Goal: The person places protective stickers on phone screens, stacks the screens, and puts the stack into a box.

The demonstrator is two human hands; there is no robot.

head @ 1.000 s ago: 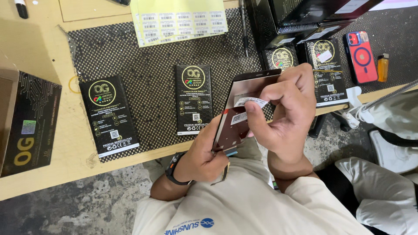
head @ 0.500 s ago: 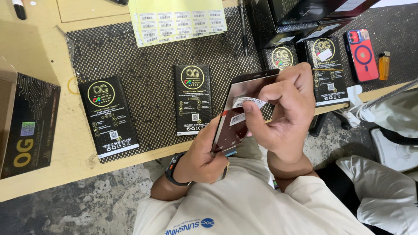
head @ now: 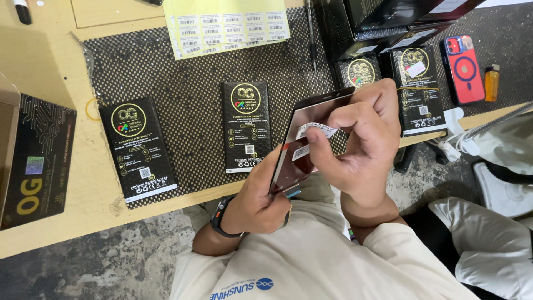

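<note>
My left hand (head: 256,195) grips the lower end of a dark, glossy phone screen panel (head: 297,150), held tilted over the table's front edge. My right hand (head: 361,139) is at the panel's upper part, thumb and fingers pinching a small white sticker (head: 315,131) against its surface. A second white label (head: 300,151) sits just below on the panel. A black watch is on my left wrist.
Two flat black boxes (head: 139,147) (head: 246,125) lie on a dotted black mat (head: 194,83). More black boxes (head: 419,89) are stacked at the right, beside a red phone (head: 463,69) and an orange lighter (head: 491,82). Label sheets (head: 227,25) lie at the top; a large black box (head: 33,158) at the left.
My right thumb has pressed the white sticker a little further along the panel. Both hands and the panel stay in nearly the same place.
</note>
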